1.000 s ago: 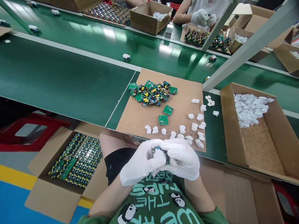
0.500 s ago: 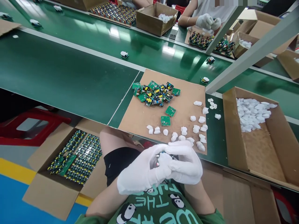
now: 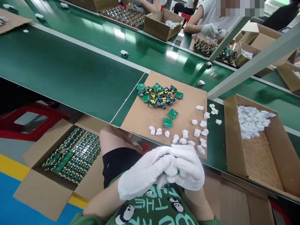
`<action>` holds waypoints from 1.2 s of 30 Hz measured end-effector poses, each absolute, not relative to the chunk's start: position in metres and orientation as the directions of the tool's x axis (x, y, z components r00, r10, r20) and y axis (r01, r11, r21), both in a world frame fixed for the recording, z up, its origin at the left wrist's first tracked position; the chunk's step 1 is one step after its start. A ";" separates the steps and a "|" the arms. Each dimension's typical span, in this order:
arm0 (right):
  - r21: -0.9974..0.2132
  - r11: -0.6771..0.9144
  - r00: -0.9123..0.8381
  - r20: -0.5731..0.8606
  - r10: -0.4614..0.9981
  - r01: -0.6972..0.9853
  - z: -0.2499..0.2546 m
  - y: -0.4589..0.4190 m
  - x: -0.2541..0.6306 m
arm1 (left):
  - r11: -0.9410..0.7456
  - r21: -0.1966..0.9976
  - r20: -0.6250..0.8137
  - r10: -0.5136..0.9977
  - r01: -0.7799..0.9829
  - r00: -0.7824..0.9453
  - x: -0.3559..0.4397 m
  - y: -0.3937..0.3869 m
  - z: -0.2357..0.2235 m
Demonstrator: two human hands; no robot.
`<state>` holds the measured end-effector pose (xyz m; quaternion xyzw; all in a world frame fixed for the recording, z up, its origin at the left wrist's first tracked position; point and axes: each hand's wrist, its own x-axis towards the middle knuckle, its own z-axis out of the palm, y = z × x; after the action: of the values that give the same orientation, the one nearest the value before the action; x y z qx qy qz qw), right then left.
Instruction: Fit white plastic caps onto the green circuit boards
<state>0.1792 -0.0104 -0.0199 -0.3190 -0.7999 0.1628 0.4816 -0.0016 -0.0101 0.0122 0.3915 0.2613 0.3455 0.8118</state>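
Two gloved hands, head view: left hand (image 3: 142,176) and right hand (image 3: 192,170) closed, gripping a white pad (image 3: 171,168) and a board (image 3: 178,172), mostly hidden. Board pile (image 3: 160,96) lies on the mat (image 3: 142,115) at twelve o'clock from them; loose pads (image 3: 185,134), one o'clock; pad box (image 3: 234,150), three o'clock; board carton (image 3: 43,195), nine o'clock.

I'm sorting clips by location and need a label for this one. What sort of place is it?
Most likely an electronics assembly line: circuit boards lie heaped at this workstation, a long green belt carries small assemblies, and a gloved co-worker sits across with more boards.
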 end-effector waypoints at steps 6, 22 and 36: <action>-0.426 0.843 -0.328 0.786 0.525 0.330 -0.018 -0.001 0.176 | 0.461 0.811 -0.140 0.750 -0.360 0.646 -0.001 -0.008 0.008; -0.389 0.823 -0.468 0.684 0.559 0.414 -0.008 -0.005 0.179 | 0.348 0.881 0.030 0.636 -0.321 0.771 -0.011 0.003 0.019; -0.359 0.816 -0.552 0.607 0.572 0.453 -0.003 -0.001 0.180 | 0.316 0.926 -0.108 0.748 -0.207 0.655 -0.005 0.004 0.017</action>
<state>0.1801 -0.0007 -0.0027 -0.2922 -0.8771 0.0803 0.3726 -0.0053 0.0039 0.0175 0.4944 0.2734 0.3127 0.7635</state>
